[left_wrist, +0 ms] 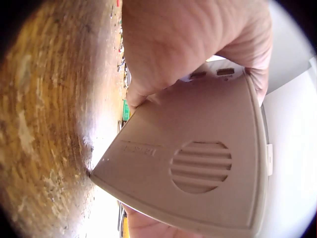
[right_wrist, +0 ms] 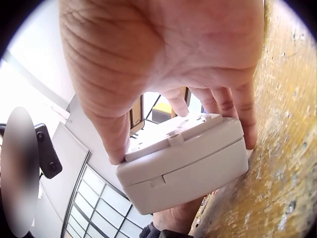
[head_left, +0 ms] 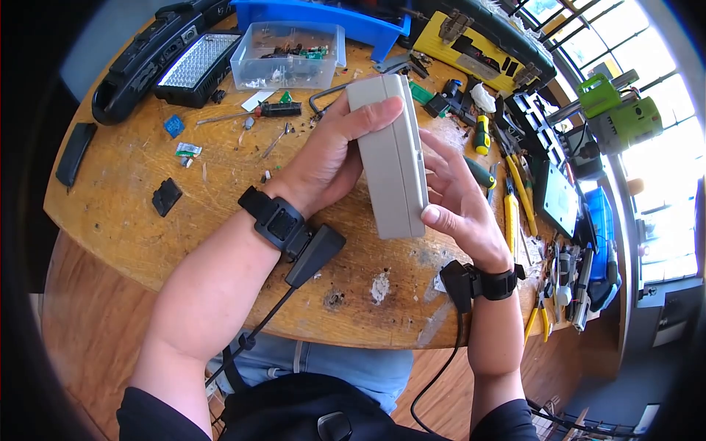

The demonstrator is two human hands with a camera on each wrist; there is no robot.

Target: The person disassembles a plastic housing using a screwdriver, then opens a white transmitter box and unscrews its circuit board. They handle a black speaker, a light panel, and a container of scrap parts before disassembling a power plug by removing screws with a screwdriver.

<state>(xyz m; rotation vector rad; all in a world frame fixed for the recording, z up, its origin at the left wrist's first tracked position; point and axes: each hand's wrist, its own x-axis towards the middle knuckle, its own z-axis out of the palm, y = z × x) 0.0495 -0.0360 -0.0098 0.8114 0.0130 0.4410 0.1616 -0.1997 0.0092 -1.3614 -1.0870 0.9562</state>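
A light grey plastic box (head_left: 386,162) is held up on its edge above the wooden table. The left hand (head_left: 327,147) grips its upper left part, thumb across the near side. On the right side, the right hand (head_left: 463,198) touches the box with thumb and fingertips. In the left wrist view, the box (left_wrist: 148,163) shows a round slotted vent and two small slots near the left hand (left_wrist: 183,44). A seam and small notch run along the box (right_wrist: 188,173) in the right wrist view, below the right hand (right_wrist: 163,59).
On the wooden table (head_left: 228,220), a clear bin (head_left: 287,73) of small parts, a screwdriver (head_left: 279,109) and an LED panel (head_left: 200,66) lie at the back left. Pliers and other tools crowd the right side beside a yellow and black toolbox (head_left: 471,55).
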